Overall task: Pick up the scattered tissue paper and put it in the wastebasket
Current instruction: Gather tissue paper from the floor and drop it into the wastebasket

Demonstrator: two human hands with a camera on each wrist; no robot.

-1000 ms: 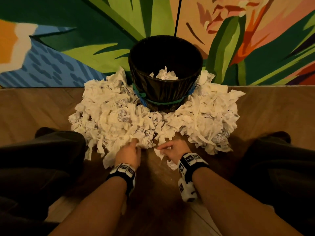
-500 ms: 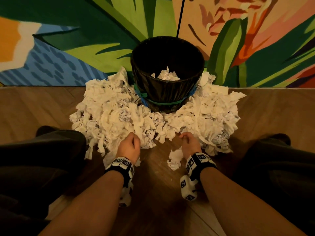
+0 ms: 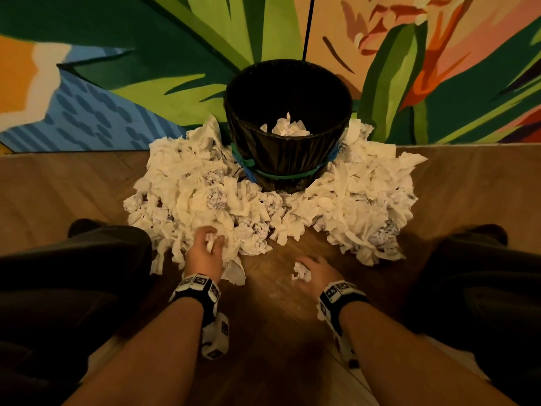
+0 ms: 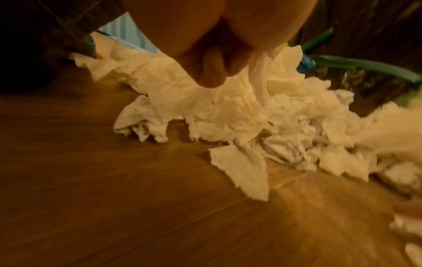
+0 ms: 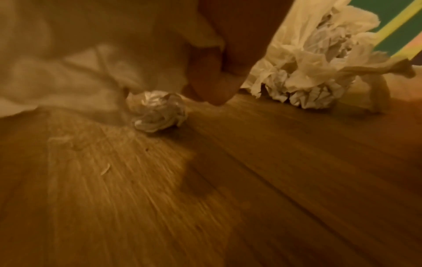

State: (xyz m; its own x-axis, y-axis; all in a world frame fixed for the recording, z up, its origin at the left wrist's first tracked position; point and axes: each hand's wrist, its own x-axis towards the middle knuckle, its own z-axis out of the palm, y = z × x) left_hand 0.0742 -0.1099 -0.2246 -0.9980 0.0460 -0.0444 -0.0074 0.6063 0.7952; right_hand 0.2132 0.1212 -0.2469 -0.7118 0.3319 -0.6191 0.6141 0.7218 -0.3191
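White tissue heap (image 3: 187, 183) rings black wastebasket (image 3: 288, 159) on wood floor (image 3: 272, 332); my left hand (image 3: 205, 253) grips tissue wad (image 3: 210, 240), right hand (image 3: 317, 275) apparently clutches loose wad (image 3: 301, 272).

Left hand (image 3: 205, 253) grips a tissue wad (image 3: 210, 240) at the pile's (image 3: 190, 194) near edge. Right hand (image 3: 314, 273) curls round another wad (image 3: 301, 272) on bare floor (image 3: 272, 332). Beyond both hands stands the wastebasket (image 3: 288, 159), tissue inside.
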